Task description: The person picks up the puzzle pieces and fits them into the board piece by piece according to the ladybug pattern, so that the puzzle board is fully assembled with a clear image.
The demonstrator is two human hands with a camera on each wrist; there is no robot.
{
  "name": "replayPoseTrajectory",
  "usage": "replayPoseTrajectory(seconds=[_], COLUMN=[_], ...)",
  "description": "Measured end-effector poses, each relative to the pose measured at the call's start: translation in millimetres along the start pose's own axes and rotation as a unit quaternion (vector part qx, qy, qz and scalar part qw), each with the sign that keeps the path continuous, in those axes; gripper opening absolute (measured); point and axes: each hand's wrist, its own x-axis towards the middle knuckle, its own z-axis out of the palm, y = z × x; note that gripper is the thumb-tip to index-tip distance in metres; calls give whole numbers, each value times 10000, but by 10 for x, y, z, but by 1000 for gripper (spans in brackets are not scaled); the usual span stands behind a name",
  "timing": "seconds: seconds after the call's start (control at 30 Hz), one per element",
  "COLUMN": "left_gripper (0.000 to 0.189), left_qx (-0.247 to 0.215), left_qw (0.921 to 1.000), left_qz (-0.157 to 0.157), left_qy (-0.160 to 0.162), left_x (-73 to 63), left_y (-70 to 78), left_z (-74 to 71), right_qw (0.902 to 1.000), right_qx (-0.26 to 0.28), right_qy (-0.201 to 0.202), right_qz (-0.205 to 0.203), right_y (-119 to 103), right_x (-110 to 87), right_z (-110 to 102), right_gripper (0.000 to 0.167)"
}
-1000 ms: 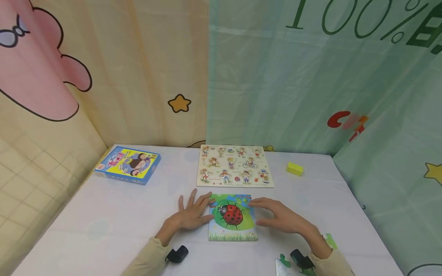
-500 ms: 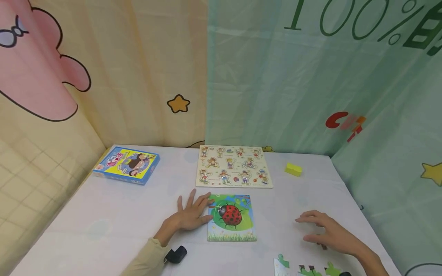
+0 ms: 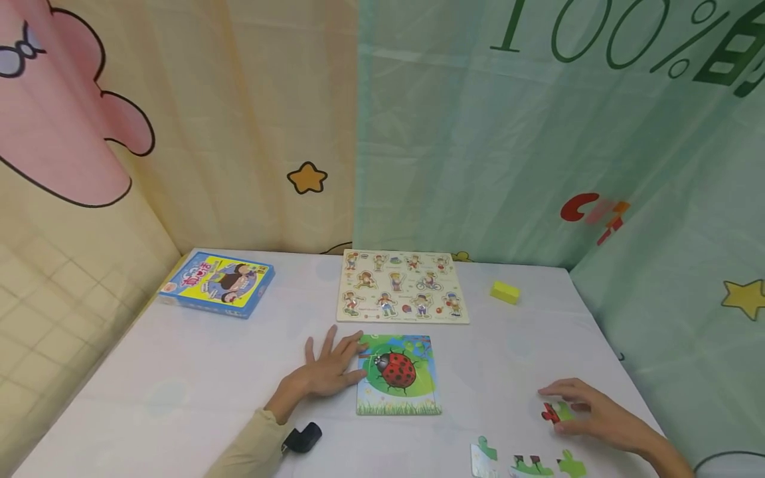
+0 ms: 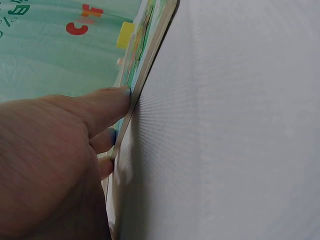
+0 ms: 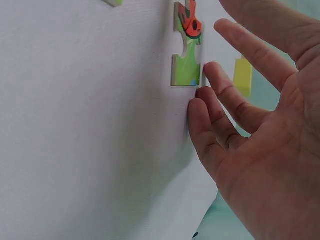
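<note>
L hand (image 3: 325, 375): spread, touching ladybug board's (image 3: 398, 382) L edge
R hand (image 3: 594, 415): half-open, gripping nil, near red-grn pc (image 5: 191, 47) R of board
Tbl (image 3: 179, 398): white, under board
Curtains (image 3: 448, 146): tan/grn, behind board

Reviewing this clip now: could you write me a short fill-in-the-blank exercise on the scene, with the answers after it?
1. The left hand touches the edge of a picture board showing a black-spotted ____.
2. The puzzle piece by the right hand combines green with a black-spotted patch coloured ____.
3. The small block's colour is ____.
4. Of the two hands, the box lies nearer the ____ one.

Missing words: ladybug; red; yellow; left.
</note>
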Motion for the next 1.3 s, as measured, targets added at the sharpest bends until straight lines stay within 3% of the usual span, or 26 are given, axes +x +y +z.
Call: replayPoseTrajectory(seconds=[0.23,0.5,0.83,1.1,1.3], left_gripper=[55,56,55,55,56], left_qx=[69,-10,-31,-22,-26], left_qw=[10000,10000,10000,10000,10000], left_qz=[2,-38,-71,-46,-56], left_qy=[55,-10,-50,-65,-49], left_x=[32,16,1,-8,-5], left_y=[-20,3,15,16,18], left_z=[16,13,25,15,-5], right_qw=[9976,9979,9955,9951,9891], right_qx=[136,295,221,-261,-784], right_qy=[123,-16,132,441,683], right_qz=[-674,-568,-910,-844,-1046], right_y=[96,143,136,108,-10], right_x=[-22,6,30,94,225], right_z=[-1,39,74,110,123], right_gripper=[42,41,33,31,28])
